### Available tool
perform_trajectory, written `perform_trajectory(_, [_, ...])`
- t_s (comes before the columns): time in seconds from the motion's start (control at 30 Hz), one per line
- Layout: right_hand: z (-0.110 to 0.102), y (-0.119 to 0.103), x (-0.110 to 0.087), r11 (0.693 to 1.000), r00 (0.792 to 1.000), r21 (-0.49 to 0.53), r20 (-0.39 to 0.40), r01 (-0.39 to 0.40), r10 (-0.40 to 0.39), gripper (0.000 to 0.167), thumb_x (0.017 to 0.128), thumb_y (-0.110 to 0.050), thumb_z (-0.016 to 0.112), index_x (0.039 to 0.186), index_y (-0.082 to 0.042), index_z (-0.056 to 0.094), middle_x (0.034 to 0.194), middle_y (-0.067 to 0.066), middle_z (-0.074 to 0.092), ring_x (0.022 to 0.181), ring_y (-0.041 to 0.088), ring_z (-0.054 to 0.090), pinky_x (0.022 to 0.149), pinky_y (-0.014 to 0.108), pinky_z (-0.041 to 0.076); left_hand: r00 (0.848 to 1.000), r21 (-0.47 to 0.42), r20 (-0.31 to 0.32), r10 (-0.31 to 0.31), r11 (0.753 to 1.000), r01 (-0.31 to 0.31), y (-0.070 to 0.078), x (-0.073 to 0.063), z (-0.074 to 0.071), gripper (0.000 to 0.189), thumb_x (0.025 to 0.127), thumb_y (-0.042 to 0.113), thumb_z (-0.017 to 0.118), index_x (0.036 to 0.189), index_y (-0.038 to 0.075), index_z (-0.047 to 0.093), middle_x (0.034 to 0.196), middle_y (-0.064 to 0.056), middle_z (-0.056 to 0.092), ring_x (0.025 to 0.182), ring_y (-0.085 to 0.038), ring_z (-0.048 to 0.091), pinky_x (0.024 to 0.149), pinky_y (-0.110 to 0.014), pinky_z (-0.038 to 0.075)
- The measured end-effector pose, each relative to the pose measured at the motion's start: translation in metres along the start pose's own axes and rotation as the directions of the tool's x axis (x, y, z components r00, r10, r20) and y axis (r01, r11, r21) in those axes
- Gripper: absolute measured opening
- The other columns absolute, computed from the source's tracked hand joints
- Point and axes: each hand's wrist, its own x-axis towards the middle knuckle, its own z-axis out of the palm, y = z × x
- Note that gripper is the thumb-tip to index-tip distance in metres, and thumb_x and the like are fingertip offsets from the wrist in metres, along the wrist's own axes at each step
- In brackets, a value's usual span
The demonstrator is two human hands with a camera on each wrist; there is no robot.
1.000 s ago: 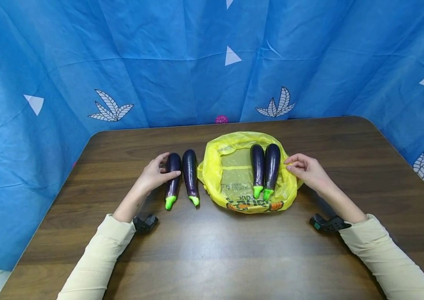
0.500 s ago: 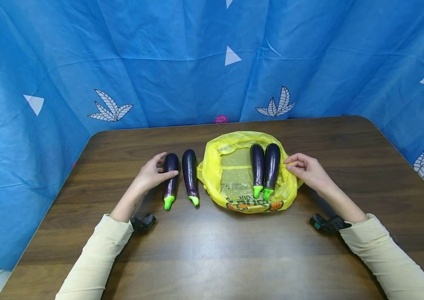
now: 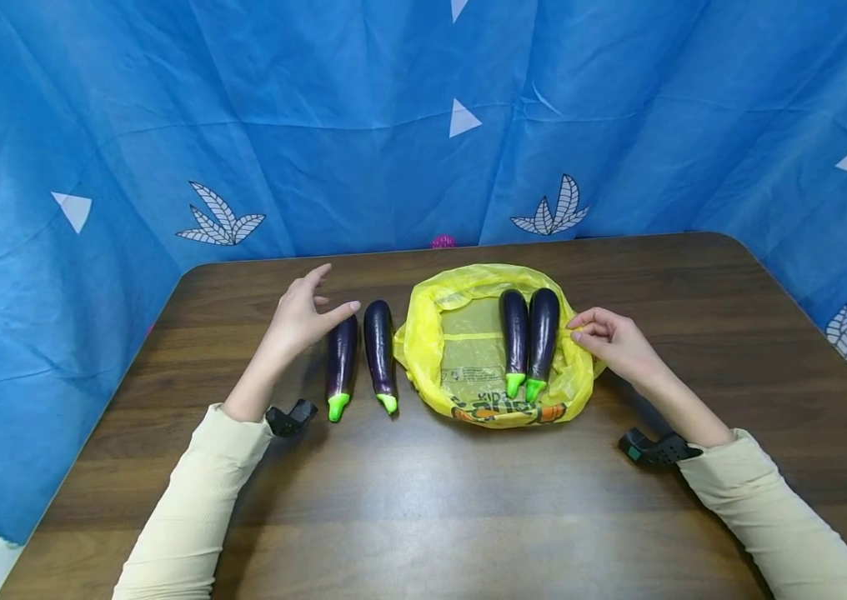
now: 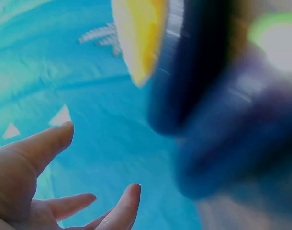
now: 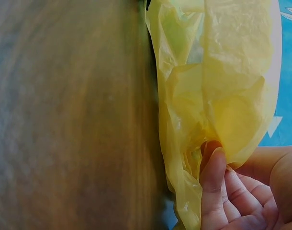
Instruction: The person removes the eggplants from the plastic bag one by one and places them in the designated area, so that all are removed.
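My left hand (image 3: 299,317) is held above the far end of the leftmost eggplant (image 3: 341,358), thumb and fingers spread, with nothing in its grasp. In the left wrist view the hand's fingers (image 4: 122,208) are apart, and two blurred eggplants fill the right side. A second eggplant (image 3: 380,354) lies on the table just to the right of the first. My right hand (image 3: 614,342) pinches the right edge of the yellow plastic bag (image 3: 427,367); the right wrist view shows thumb and fingers on the film. Inside the open bag, two eggplants (image 3: 542,342) lie side by side.
The brown wooden table (image 3: 423,517) extends around the bag and in front of it. A blue patterned cloth (image 3: 363,142) hangs behind the table's far edge. Each wrist wears a black camera mount (image 3: 291,418).
My left hand has let go of the leftmost eggplant, which shifted slightly left, and has risen away from it with fingers spreading. The right hand still holds the bag's edge.
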Motion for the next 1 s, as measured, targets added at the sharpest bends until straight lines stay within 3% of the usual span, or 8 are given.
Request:
perform_trajectory(0.2, [-0.001,0.003,-0.001,1.000,1.000,0.001,-0.001,-0.011,0.011,0.024,0.095,-0.009,0.054,0.112,0.008,0.053,0.086,0.016,0.062,0.067,0.013,0.055,0.058,0.023,0.047,0.993,-0.029,0.044,0.112,0.993,-0.111,0.058,0.015,0.018,0.072,0.088,0.031,0.066,0.145,0.006,0.031,0.139,-0.020,0.036,0.110,-0.033,0.054,0.086,-0.042,0.046])
perform_trajectory(0.33, [-0.001,0.003,-0.002,1.000,1.000,0.003,-0.002,-0.012,0.012,0.023,0.096,-0.009,0.054,0.112,0.008,0.053,0.085,0.015,0.061,0.068,0.013,0.055,0.059,0.023,0.048,0.977,-0.058,0.127,0.174,0.984,-0.168,0.094,0.025,0.044,0.070,0.089,0.032,0.065,0.146,0.009,0.032,0.138,-0.018,0.037,0.110,-0.029,0.054,0.084,-0.037,0.048])
perform_trajectory(0.43, [0.000,0.002,-0.002,1.000,1.000,0.011,0.000,-0.002,0.002,0.023,0.095,-0.009,0.055,0.110,0.008,0.053,0.084,0.015,0.061,0.067,0.012,0.055,0.058,0.023,0.047,0.959,-0.068,0.195,0.207,0.978,-0.197,0.113,0.031,0.065,0.069,0.090,0.033,0.064,0.145,0.009,0.032,0.139,-0.017,0.038,0.110,-0.027,0.054,0.085,-0.034,0.047])
perform_trajectory(0.57, [0.002,0.001,-0.002,1.000,1.000,0.022,0.002,0.014,-0.014,0.022,0.095,-0.008,0.055,0.109,0.009,0.054,0.083,0.015,0.061,0.066,0.012,0.055,0.058,0.023,0.047,0.942,-0.077,0.261,0.210,0.978,-0.196,0.126,0.038,0.092,0.069,0.090,0.034,0.063,0.146,0.008,0.032,0.137,-0.017,0.040,0.108,-0.027,0.055,0.085,-0.033,0.046])
perform_trajectory(0.73, [0.002,0.000,-0.002,1.000,1.000,0.023,0.004,0.015,-0.015,0.021,0.095,-0.008,0.055,0.108,0.009,0.054,0.083,0.016,0.061,0.067,0.013,0.055,0.059,0.023,0.048,0.935,-0.075,0.317,0.162,0.987,-0.145,0.133,0.042,0.120,0.070,0.089,0.036,0.063,0.146,0.009,0.031,0.137,-0.017,0.042,0.107,-0.023,0.055,0.085,-0.032,0.046])
perform_trajectory(0.93, [0.002,0.000,-0.002,1.000,1.000,0.020,0.009,0.010,-0.010,0.022,0.095,-0.008,0.055,0.109,0.008,0.053,0.084,0.016,0.061,0.067,0.014,0.055,0.059,0.023,0.048,0.921,-0.003,0.375,0.103,0.994,-0.110,0.133,0.041,0.143,0.077,0.090,0.038,0.062,0.148,0.006,0.024,0.147,-0.013,0.032,0.132,-0.024,0.030,0.103,-0.035,0.031])
perform_trajectory(1.0, [0.002,-0.001,-0.001,1.000,1.000,0.022,0.009,0.011,-0.012,0.022,0.095,-0.009,0.055,0.109,0.008,0.053,0.085,0.016,0.061,0.068,0.014,0.055,0.060,0.024,0.048,0.919,0.018,0.384,0.093,0.994,-0.108,0.133,0.041,0.147,0.078,0.090,0.038,0.062,0.148,0.005,0.022,0.148,-0.013,0.029,0.134,-0.024,0.026,0.105,-0.034,0.027])
